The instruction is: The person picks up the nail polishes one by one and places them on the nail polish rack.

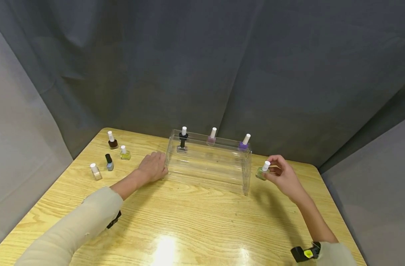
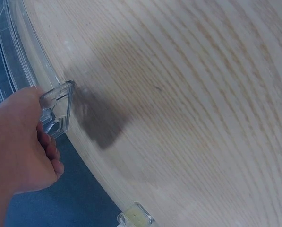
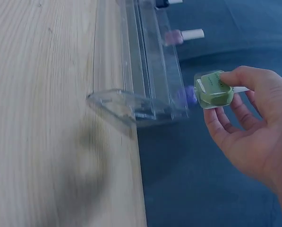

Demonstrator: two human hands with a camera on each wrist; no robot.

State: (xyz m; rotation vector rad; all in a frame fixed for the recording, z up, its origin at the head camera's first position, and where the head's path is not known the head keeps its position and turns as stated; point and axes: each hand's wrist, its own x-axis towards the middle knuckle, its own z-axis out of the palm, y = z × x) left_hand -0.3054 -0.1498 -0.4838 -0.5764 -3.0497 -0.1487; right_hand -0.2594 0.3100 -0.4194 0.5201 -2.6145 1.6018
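My right hand pinches a green nail polish bottle with a white cap, held up off the table just right of a clear acrylic rack. In the right wrist view, the thumb lies over the bottle's upper part. My left hand grips the rack's left end, its fingers curled at the side panel in the left wrist view. On the rack's top tier stand a black polish, a mauve polish and a purple polish. Below the black one sits a clear bottle with a black cap.
At the table's left stand a dark brown polish, a yellow polish, a light blue polish with a black cap, and a cream polish. A dark curtain hangs behind the wooden table.
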